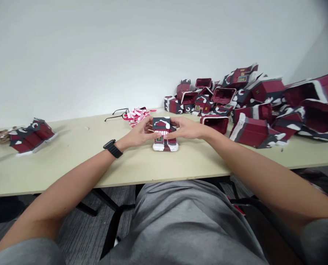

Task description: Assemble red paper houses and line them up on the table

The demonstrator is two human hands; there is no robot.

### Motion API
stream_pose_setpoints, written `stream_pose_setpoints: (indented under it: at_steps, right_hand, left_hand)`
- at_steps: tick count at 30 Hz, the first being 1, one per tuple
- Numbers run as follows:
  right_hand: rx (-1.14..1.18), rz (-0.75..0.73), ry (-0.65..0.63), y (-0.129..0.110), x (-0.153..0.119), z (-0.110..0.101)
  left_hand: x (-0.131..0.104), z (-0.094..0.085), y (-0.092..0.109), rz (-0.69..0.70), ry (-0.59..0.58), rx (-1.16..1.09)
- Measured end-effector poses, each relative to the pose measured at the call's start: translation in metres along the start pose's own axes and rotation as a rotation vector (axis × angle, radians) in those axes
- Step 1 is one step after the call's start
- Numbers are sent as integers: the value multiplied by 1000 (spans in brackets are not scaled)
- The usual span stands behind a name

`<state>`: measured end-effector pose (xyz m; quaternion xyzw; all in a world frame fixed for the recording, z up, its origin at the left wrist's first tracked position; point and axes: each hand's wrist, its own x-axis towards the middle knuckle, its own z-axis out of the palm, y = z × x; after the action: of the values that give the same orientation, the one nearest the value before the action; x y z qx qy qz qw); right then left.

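Observation:
A small maroon model house point(166, 146) stands upright on the table in front of me, with a dark roof, painted white snow and a white base. My left hand point(142, 133) grips its left side, fingers curled behind and thumb at the front. From the right, my right hand point(188, 129) holds it the same way, both thumbs nearly meeting. A red-and-white striped awning point(161, 133) lies across the house front under the roof, at the thumb tips. Whether it is fixed there I cannot tell.
A heap of similar houses point(252, 121), several tipped with hollow undersides showing, fills the table's right. Behind my left hand lie striped red-and-white pieces point(136, 115) and black-framed glasses point(116, 114). More houses point(33, 135) and a brown coil point(0, 136) sit far left.

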<state>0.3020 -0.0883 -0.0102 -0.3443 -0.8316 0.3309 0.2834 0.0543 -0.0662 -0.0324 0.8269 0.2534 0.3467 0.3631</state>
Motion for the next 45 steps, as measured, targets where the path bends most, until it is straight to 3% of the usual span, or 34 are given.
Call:
stream_pose_setpoints:
  at_steps: [5,9,12,15,17,19,22,27,30,32,34,36,39,42,45]
  right_hand:
    - [-28,-3,12,-5,-3,-3]
    - [-68,-14,31,1,1,1]
    - [-76,-42,101,10,7,11]
    - [-25,-96,51,10,10,22]
    - [33,-53,0,6,8,24]
    - [58,33,12,1,3,22]
    - [58,97,48,1,0,15]
    - [74,128,44,10,5,17]
    - [45,124,19,16,9,21]
    - [43,119,19,20,10,22]
    - [58,119,19,23,10,21]
    - [72,127,26,26,10,21]
    - [76,138,32,28,10,22]
    - [88,133,28,29,9,22]
    - [100,133,46,30,9,22]
  left_hand:
    - [-3,-1,-1,59,-6,116]
    - [-2,-3,4,16,-19,171]
    - [-2,2,13,-31,118,270]
    - [-5,5,24,-37,299,459]
    - [-11,-1,32,-74,286,551]
    - [-22,-18,42,-143,207,603]
    - [-55,-58,53,-214,151,700]
    - [-140,-140,43,-295,427,1073]
    - [-185,-181,23,-510,500,1154]
    - [-207,-197,14,-656,582,1081]
    - [-219,-201,11,-667,712,1012]
    - [-221,-197,12,-551,786,1036]
    - [-209,-184,8,-408,692,1160]
    - [-195,-177,-3,-422,594,1244]
    - [-197,-177,-8,-460,604,1348]
